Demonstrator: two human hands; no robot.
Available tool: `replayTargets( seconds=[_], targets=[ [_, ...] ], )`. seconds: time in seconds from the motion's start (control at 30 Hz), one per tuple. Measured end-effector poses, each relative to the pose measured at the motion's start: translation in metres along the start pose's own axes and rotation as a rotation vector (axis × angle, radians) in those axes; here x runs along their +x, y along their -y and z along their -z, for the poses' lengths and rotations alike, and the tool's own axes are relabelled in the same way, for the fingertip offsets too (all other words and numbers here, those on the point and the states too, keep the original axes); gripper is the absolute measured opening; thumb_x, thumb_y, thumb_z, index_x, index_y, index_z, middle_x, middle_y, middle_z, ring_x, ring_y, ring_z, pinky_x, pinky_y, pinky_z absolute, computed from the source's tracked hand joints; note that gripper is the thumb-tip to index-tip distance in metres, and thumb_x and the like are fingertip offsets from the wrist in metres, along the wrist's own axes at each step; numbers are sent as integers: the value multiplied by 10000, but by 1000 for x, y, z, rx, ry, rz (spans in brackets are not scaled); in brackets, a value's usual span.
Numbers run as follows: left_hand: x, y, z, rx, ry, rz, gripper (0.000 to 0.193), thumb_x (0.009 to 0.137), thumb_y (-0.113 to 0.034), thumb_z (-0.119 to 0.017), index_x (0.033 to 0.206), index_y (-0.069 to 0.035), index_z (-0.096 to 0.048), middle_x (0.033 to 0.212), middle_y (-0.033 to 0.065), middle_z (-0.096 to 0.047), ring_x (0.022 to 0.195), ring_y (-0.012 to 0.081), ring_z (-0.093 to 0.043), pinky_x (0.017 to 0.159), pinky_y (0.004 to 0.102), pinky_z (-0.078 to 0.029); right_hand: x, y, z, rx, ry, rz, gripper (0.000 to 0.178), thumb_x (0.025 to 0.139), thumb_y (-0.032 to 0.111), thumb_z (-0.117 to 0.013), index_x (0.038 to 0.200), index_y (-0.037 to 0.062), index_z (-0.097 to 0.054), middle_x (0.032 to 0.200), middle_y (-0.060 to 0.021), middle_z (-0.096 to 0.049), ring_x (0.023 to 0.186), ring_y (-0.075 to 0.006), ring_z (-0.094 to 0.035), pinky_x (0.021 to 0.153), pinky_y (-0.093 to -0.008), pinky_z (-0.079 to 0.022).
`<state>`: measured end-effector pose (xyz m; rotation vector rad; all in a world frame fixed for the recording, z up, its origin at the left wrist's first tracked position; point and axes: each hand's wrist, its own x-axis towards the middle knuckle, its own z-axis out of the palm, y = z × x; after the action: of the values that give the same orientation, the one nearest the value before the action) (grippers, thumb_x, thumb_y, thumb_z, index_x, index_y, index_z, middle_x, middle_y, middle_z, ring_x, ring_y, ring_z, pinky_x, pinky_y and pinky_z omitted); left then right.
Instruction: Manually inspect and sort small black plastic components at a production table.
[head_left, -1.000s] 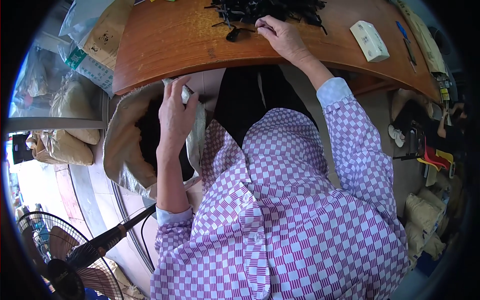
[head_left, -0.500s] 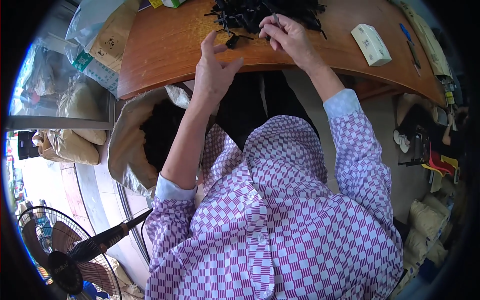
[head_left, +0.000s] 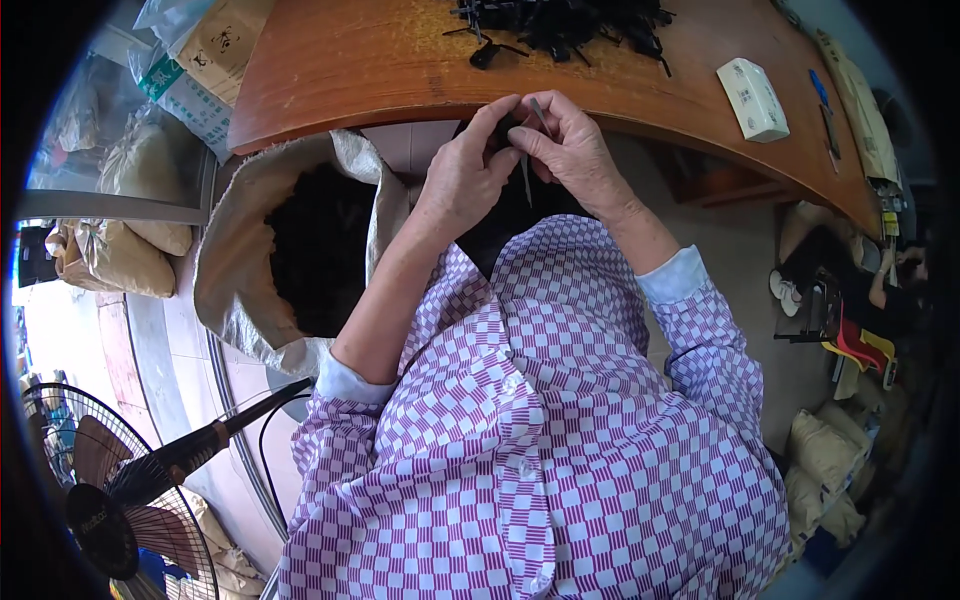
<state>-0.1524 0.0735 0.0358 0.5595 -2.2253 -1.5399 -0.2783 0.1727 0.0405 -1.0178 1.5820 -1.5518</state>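
The brown wooden table is curving across the top of the frame, with a heap of black parts lying at upper centre and a white pack sitting at upper right. An open sack with dark contents is standing left of centre; a fan is showing at lower left.

Your hands are meeting at upper centre, just below the table edge in the frame. Your right hand is gripping a thin grey tool, its lower end pointing toward the bottom of the frame. Your left hand is curling narrow, fingertips close to the right's; cannot tell whether it is pinching a small part.

Judgement: you are working best when bracing both hands together, keeping the left thumb clear of the tool, and moving it in short, controlled strokes.
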Motion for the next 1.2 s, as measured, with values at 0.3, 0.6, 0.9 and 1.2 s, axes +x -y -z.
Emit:
replayTargets(
  seconds=[0.3,0.6,0.9,1.2],
  targets=[
    [-20,12,-7,-128,-110,-25,445,856,-11,-561,1282,-88,-457,963,123,-632,814,206,-624,730,309,-509,-9,-4,-19,223,18,-151,231,898,174,-613,1091,63,-549,737,73,-490,532,11,-398,429,-143,-284],
    [-31,17,-2,-573,-144,67,327,875,-19,-585,1197,-57,-546,772,-5,-556,667,51,-546,585,185,-461,-20,-8,-28,176,-8,-158,311,935,283,-556,1139,49,-536,673,66,-460,527,7,-370,432,-146,-254],
    [-36,25,-1,-580,-209,44,308,886,-13,-562,1191,-55,-564,756,-9,-567,670,46,-542,595,186,-472,-26,-1,-44,-27,24,-115,397,978,305,-454,1250,17,-468,677,52,-450,549,-16,-378,464,-164,-286],
    [-37,25,-8,-322,-283,-31,337,847,32,-587,1170,-65,-592,802,10,-595,697,62,-560,634,219,-500,-25,-12,-50,66,-48,-103,282,979,157,-446,1227,25,-464,747,48,-482,590,-7,-401,505,-148,-336]
  ],
)
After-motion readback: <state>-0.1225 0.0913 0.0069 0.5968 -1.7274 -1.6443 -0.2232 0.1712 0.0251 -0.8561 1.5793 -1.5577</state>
